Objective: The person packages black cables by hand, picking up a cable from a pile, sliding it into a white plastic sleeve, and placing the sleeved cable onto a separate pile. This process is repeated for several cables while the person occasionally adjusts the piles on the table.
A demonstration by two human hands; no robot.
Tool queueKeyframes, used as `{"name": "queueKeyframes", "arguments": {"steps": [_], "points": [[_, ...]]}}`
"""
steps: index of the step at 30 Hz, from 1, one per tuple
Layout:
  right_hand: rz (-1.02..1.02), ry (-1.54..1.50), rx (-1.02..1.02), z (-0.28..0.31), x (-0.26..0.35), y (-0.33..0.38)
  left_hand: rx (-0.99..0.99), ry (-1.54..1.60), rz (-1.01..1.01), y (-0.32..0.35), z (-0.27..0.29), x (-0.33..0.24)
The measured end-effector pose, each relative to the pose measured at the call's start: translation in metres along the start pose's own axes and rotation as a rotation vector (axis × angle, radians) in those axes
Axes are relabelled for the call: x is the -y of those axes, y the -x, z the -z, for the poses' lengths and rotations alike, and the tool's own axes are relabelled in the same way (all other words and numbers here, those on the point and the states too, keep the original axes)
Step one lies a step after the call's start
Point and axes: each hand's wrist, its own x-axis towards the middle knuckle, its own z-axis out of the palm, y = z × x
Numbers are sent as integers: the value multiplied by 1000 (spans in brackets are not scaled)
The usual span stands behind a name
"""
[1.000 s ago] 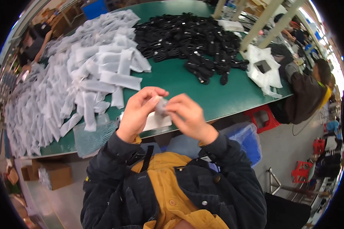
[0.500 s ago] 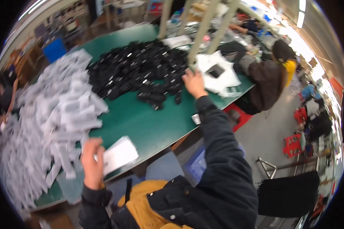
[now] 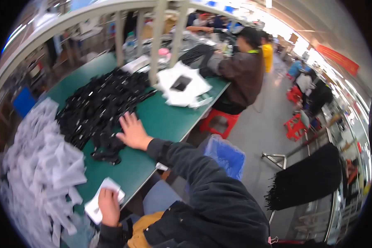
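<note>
My right hand [image 3: 131, 132] lies flat with fingers spread on the green table [image 3: 165, 120], at the near edge of a large heap of small black parts [image 3: 99, 107]. My left hand [image 3: 108, 206] is at the table's front edge, gripping a flat white packet [image 3: 98, 202]. A wide pile of clear-white plastic bags [image 3: 37, 173] lies left of that hand.
A stack of white bags with a dark item on top [image 3: 182, 87] lies further along the table. A seated person in a brown jacket [image 3: 242, 74] works there. A blue bin [image 3: 226, 155] stands under the table edge; red stools [image 3: 219, 122] and a black bundle [image 3: 306, 177] are on the floor.
My right hand has pulled back from the far white bags to the near edge of the black heap. My left hand still holds the white packet. The view has swung rightward.
</note>
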Motion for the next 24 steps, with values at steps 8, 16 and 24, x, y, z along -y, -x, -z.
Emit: {"name": "queueKeyframes", "arguments": {"steps": [8,16,24], "points": [[48,48,85,83,27,66,-144,111,56,-2,3,-11],[14,-221,6,51,11,89,-115,332,227,0,11,-13],[-39,-750,163,87,82,146,-118,379,289,5,13,-14]]}}
